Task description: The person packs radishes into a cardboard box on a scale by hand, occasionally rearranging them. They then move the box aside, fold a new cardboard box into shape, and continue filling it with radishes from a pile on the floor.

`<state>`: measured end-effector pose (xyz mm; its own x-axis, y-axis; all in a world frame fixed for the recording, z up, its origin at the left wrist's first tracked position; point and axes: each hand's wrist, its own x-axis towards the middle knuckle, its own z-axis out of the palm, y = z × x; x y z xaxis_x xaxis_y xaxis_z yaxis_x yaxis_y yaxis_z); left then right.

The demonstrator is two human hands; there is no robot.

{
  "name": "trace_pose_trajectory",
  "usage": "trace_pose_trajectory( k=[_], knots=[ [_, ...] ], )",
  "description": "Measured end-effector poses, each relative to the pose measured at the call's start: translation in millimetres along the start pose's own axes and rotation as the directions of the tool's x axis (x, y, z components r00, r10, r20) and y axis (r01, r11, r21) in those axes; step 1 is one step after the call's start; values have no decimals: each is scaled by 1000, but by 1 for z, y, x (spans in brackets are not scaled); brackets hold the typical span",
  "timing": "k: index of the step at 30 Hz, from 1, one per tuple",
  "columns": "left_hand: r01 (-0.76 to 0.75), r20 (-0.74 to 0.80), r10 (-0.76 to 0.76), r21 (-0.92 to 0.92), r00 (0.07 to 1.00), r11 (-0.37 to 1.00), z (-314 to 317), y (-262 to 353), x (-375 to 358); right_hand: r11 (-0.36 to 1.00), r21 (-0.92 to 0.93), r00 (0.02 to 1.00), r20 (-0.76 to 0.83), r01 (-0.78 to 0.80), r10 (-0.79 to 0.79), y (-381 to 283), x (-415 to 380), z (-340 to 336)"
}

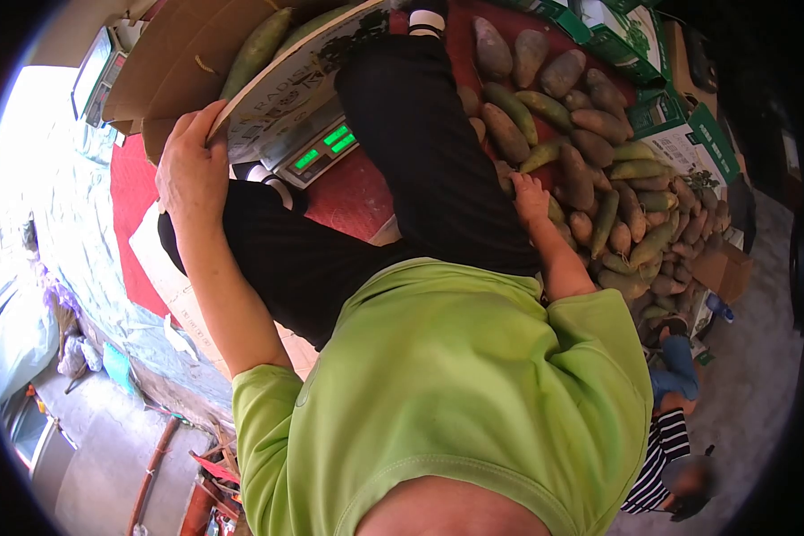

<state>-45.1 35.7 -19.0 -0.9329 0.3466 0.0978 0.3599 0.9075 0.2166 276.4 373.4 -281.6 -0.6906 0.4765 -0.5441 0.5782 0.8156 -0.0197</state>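
Observation:
My left hand [195, 165] is closed on the near corner of a cardboard box [290, 89], its thumb and fingers gripping the edge of the wall. Long green radishes [257, 52] lie inside this box. Under it stands a weighing scale [315, 157] with lit green digits, between my legs. On the other side, my right hand [532, 201] is at the near edge of a large radish pile [590, 161], by my knee. Its fingers curl over a brownish radish [504, 177], which they partly cover. The pile mixes green radishes with purplish, soil-dusted ones.
Green and white cartons [688, 143] stand behind the pile at the right. A person in a striped top [665, 456] is at the lower right, near a small brown carton [722, 270]. Red cloth [348, 205] covers the floor beneath me. Plastic sheeting [89, 232] lies at the left.

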Motion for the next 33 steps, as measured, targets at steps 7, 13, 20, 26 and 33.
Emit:
trace_pose_trajectory(
  k=[7, 13, 20, 26, 33],
  knots=[
    [-4, 7, 4, 0, 1000, 1000, 2, -1, 1, 1000, 4, 999, 23, -27, 27, -3, 1, -4],
    [-26, -9, 26, -13, 1000, 1000, 3, -4, 1, 1000, -12, 1000, 19, -15, 15, -1, 1, -3],
    [-26, -13, 26, -1, 1000, 1000, 2, -2, 0, 1000, -13, 1000, 21, -8, 8, 0, 3, -1],
    [-9, -10, 9, -9, 1000, 1000, 2, -1, -1, 1000, -16, 1000, 22, -13, 14, 0, 4, 0],
    [-13, -11, 12, -11, 1000, 1000, 1, 0, -1, 1000, -14, 1000, 27, -15, 16, 0, 4, -1]
  ],
)
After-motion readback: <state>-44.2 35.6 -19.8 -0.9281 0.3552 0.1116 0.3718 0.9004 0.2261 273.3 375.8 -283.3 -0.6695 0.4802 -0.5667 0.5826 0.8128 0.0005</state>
